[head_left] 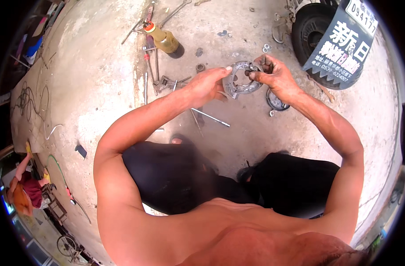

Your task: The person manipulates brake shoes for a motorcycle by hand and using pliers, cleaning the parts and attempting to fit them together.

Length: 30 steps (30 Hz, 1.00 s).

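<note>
A grey ring-shaped metal part (231, 87) with a wide round opening is held up off the floor, between my two hands. My left hand (209, 84) is closed on its left side, thumb on the upper face. At its upper right edge, the thumb and fingers of my right hand (274, 75) pinch the rim. Those fingertips are dark with grime, and whether a small piece sits between them cannot be made out. Below my right wrist lies a round dark metal part (277, 101) on the floor, with a nut (272, 113) beside it.
A yellowish bottle with a red cap (168, 42) stands at the far left among wrenches and screwdrivers (147, 57). A metal rod (211, 117) lies near my left forearm. At the far right are a tyre (306, 33) and a dark mudflap (335, 48). A person (25, 193) is at the left edge.
</note>
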Available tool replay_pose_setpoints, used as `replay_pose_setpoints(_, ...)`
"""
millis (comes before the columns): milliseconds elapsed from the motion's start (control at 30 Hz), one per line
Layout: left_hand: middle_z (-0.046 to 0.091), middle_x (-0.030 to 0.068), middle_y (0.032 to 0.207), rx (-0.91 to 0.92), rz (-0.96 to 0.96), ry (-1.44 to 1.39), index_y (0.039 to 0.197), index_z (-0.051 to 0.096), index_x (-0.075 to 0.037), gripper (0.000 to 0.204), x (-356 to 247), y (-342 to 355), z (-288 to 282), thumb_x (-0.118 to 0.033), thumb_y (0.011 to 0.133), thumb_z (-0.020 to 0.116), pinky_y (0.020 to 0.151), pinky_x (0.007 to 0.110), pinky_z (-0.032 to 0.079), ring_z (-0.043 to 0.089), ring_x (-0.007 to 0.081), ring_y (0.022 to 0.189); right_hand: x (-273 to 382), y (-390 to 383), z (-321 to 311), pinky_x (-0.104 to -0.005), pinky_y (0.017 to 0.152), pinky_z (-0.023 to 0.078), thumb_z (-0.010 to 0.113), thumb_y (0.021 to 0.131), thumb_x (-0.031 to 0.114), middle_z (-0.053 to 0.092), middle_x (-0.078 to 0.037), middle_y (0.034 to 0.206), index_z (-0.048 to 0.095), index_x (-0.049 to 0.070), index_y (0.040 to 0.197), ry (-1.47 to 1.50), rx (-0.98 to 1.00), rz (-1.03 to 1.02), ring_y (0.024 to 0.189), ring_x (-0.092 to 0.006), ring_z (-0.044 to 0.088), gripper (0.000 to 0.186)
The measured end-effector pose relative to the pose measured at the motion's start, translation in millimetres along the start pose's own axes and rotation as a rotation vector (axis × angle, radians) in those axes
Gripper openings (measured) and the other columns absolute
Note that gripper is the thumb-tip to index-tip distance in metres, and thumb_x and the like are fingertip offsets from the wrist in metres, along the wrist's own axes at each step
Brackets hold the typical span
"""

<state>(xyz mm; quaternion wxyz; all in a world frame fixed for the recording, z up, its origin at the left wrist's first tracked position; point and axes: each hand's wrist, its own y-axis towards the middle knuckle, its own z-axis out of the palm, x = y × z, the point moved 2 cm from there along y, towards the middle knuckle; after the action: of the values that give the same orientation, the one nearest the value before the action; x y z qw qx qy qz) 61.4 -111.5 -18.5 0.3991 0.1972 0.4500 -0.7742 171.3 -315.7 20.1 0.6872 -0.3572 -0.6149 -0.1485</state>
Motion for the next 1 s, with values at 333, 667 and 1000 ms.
replay_pose_setpoints(333,0.067,0.0090,0.108,-0.095,-0.089,0.128,0.123,0.056,-0.005,0.046,10.0,-12.5,-33.4,-0.046,0.101,0.057,0.078,0.037,0.051,0.066,0.0198,0.090,-9.7,13.0,20.9,-0.0271,0.074,0.046,0.075,0.085,0.012,0.066,-0.004,0.092,0.057,0.001,0.111,0.070,0.023,0.080,0.084,-0.0108,0.059,0.033)
replay_pose_setpoints(667,0.063,0.0000,0.086,-0.495,-0.002,0.429,0.097,0.062,-0.009,0.028,-35.2,-52.2,-144.5,-0.037,0.099,0.064,0.061,0.024,0.047,0.057,0.0080,0.069,-17.3,21.4,-0.6,-0.0271,0.067,0.042,0.075,0.086,0.015,0.064,-0.002,0.087,0.057,0.001,0.114,-0.086,0.006,0.112,0.080,-0.0084,0.055,0.036)
replay_pose_setpoints(1000,0.063,0.0032,0.091,-0.261,0.164,0.440,0.103,0.061,-0.005,0.023,-57.3,-67.5,-116.1,-0.028,0.100,0.062,0.071,0.029,0.052,0.062,0.0130,0.081,-0.8,42.4,20.6,-0.0284,0.074,0.047,0.077,0.084,0.016,0.066,-0.003,0.090,0.059,0.000,0.115,-0.050,0.039,0.061,0.084,-0.0105,0.059,0.039)
